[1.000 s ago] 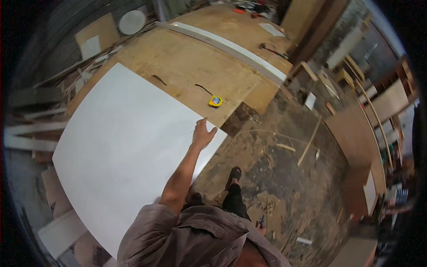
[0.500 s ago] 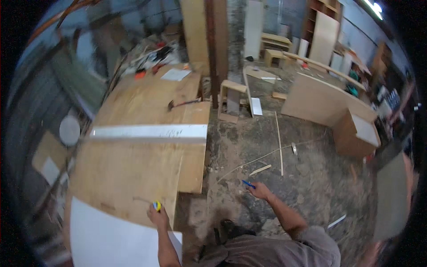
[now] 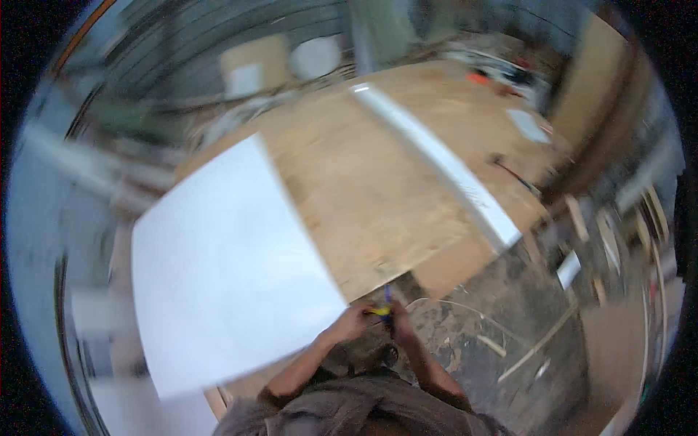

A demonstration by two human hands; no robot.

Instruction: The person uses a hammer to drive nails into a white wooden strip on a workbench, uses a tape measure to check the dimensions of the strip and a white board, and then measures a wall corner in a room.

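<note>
Both hands are close together in front of my body, by the near edge of the plywood worktop (image 3: 349, 203). My left hand (image 3: 350, 323) is closed on a small yellow tape measure (image 3: 381, 311). Right beside it, my right hand (image 3: 401, 324) grips a blue pen (image 3: 387, 293), whose end points up from the fingers. Motion blurs the fingers, and I cannot tell whether the right hand also touches the tape measure. To the left, a large white panel (image 3: 233, 269) lies flat over the worktop.
A long white strip (image 3: 443, 163) crosses the worktop. Beyond it lie a hammer (image 3: 518, 176) and a white sheet (image 3: 528, 126). Thin wood offcuts (image 3: 492, 345) are scattered on the floor at right. A brown post (image 3: 607, 138) stands at the far right.
My view has swung left, bringing the white panel fully into sight. My hands, wide apart before, have come together, still with the tape measure and the pen.
</note>
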